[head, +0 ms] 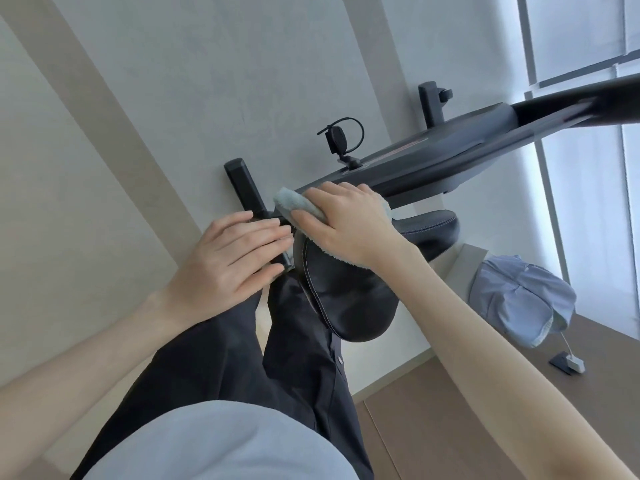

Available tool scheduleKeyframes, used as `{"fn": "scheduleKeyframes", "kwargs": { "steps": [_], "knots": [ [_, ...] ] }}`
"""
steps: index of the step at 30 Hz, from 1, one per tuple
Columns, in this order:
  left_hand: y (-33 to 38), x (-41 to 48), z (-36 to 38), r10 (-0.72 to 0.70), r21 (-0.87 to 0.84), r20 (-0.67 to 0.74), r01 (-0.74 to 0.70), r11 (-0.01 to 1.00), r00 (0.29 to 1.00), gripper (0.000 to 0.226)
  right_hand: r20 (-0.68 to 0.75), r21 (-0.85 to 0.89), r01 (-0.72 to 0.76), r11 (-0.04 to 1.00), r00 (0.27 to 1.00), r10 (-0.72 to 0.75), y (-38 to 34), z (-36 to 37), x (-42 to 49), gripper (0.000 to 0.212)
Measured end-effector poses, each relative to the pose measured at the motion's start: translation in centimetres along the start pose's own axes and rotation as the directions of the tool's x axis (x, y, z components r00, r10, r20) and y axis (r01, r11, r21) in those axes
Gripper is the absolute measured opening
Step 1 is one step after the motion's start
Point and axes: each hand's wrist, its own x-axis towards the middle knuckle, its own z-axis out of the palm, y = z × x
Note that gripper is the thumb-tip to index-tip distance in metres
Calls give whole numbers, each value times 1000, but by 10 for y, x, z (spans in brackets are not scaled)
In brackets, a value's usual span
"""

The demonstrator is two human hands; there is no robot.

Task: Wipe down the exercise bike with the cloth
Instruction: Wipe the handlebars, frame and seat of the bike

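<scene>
A black exercise bike (433, 161) stands on the pale floor, seen from above at a tilt. Its black saddle (349, 299) lies in the middle of the view. My right hand (349, 223) lies flat on a light blue cloth (294, 202) and presses it on the bike frame just beyond the saddle's edge. My left hand (232, 261) rests with straight fingers on the black rear part of the bike beside the saddle, next to the rear base bar (242, 185). A pedal (341, 138) with a strap sticks out further along the frame.
A pale blue cap (516, 299) lies on a brown wooden surface (467, 410) to the right, with a small white and black device (568, 362) on a cord near it. My dark trousers fill the lower middle. A window is at the far right.
</scene>
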Motion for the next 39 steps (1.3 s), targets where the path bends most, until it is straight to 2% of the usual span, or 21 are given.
{"fn": "scheduleKeyframes", "kwargs": {
  "steps": [2, 3, 6, 10, 17, 21, 27, 33, 39],
  "knots": [
    [1, -6, -2, -7, 20, -20, 8, 1000, 1000, 29, 7, -186, 82, 979, 997, -83, -8, 6, -4, 40],
    [2, -8, -3, -16, 25, -32, 17, 1000, 999, 30, -13, -205, 108, 973, 993, -113, -9, 8, -8, 41],
    [10, -18, -6, -43, 36, -57, 45, 998, 997, 31, -130, -167, 158, 973, 975, -181, -8, 13, -23, 38],
    [29, -30, -4, -88, 73, -72, 93, 993, 993, 33, -112, -223, 144, 964, 979, -172, -9, 21, -38, 46],
    [82, -51, 13, -191, 148, -122, 208, 967, 974, 31, -266, -309, 194, 931, 922, -280, -2, 42, -77, 45],
    [112, -61, 28, -250, 189, -137, 273, 943, 959, 33, -283, -362, 226, 904, 898, -338, 8, 58, -111, 44],
    [143, -61, 46, -341, 224, -122, 361, 906, 932, 44, -263, -327, 311, 892, 877, -403, 37, 76, -160, 47],
    [153, -53, 58, -393, 300, -37, 385, 873, 919, 53, -299, -300, 200, 933, 909, -291, 73, 57, -139, 51],
    [151, -44, 64, -460, 393, 97, 391, 832, 882, 59, -343, -249, 40, 968, 931, -127, 68, 47, -104, 55]
  ]
}}
